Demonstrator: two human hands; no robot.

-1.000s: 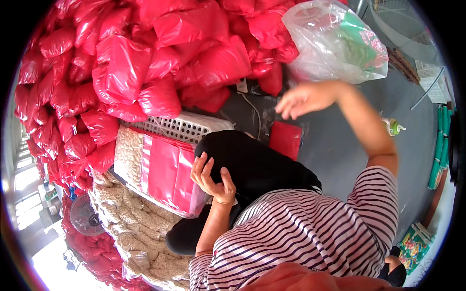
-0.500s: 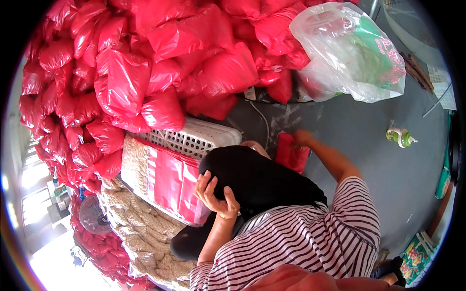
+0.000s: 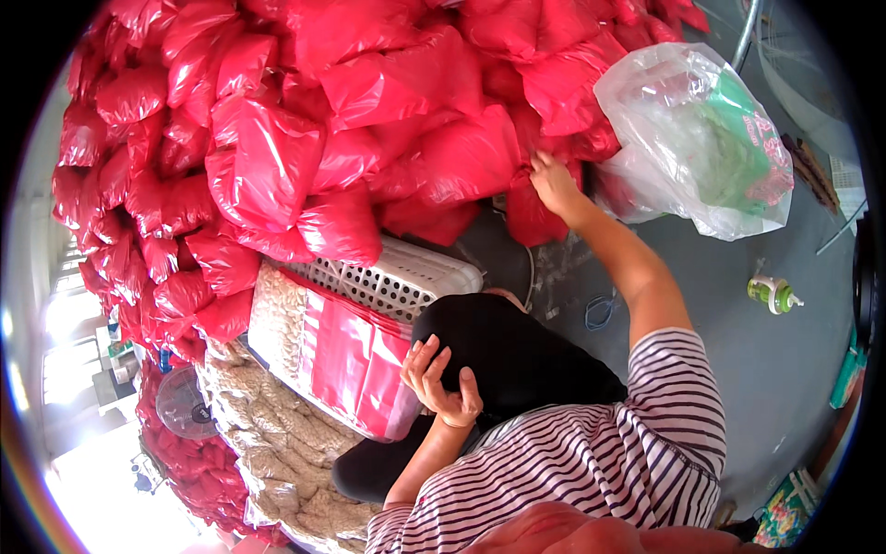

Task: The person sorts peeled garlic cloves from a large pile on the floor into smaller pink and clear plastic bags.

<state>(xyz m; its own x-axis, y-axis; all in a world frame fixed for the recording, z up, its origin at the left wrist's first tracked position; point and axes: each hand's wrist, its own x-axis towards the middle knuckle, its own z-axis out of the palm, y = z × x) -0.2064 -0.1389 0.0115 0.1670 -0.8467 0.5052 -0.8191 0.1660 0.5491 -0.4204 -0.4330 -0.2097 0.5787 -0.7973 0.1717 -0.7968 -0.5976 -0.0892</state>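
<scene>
Left hand [image 3: 443, 386], grip slack and empty, rests against the knee [image 3: 472, 332], apparently for support; right hand [image 3: 556, 186] touches piled red bags [image 3: 472, 152], grip closure indeterminable.

Piled bags [image 3: 268, 171]: glossy red. Flat stack [image 3: 346, 355]: red too, pale beige stuff [image 3: 279, 309] at its end. Basket [image 3: 434, 272]: white, round-hole pattern. Big plastic bag [image 3: 678, 138]: clear/whitish, green patch, pink print. Shirt [image 3: 591, 462]: pale, dark stripes. Trousers [image 3: 517, 351]: plain black. Bottle [image 3: 778, 296]: green + white. Floor [image 3: 720, 369]: grey.
</scene>
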